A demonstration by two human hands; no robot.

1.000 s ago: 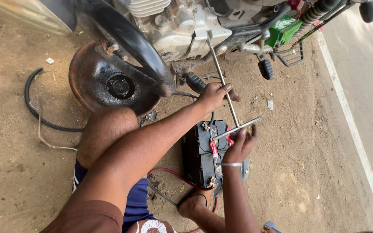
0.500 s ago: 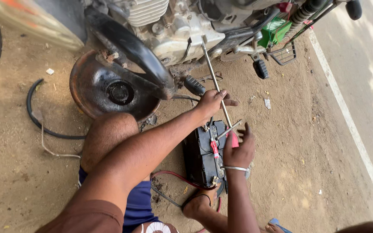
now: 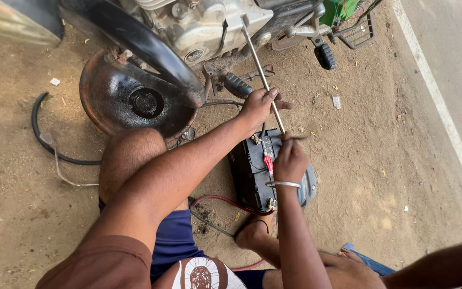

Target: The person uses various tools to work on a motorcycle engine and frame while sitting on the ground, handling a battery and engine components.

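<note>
1. The left hand (image 3: 259,105) is closed around a long thin metal rod (image 3: 256,59). The fingers wrap the rod near its lower part, and the thumb points to the right.
2. The rod goes up and to the left from this hand to the engine (image 3: 199,24) of a motorcycle at the top of the view. Its lower end passes down between the two hands.
3. The right hand (image 3: 290,159) is closed as a fist just below the left hand. It grips the lower end of the rod or a small dark tool there; I cannot tell which one. A metal bangle (image 3: 284,184) sits on this wrist.
4. Under both hands a black battery (image 3: 252,171) lies on the sandy ground (image 3: 380,160). The right hand is directly above its top side. A red piece (image 3: 268,162) is on the top of the battery, just beside the right hand.
5. A red cable (image 3: 217,199) runs from the battery toward the person's legs.
6. To the left of the hands a round rusty metal pan (image 3: 135,101) lies on the ground, partly under a black curved part (image 3: 145,48) of the motorcycle.
7. A black hose (image 3: 44,142) lies on the ground further left, well apart from the hands.
8. A black footrest (image 3: 326,55) is near the upper right, and a white line (image 3: 439,107) runs along the paved road there.
</note>
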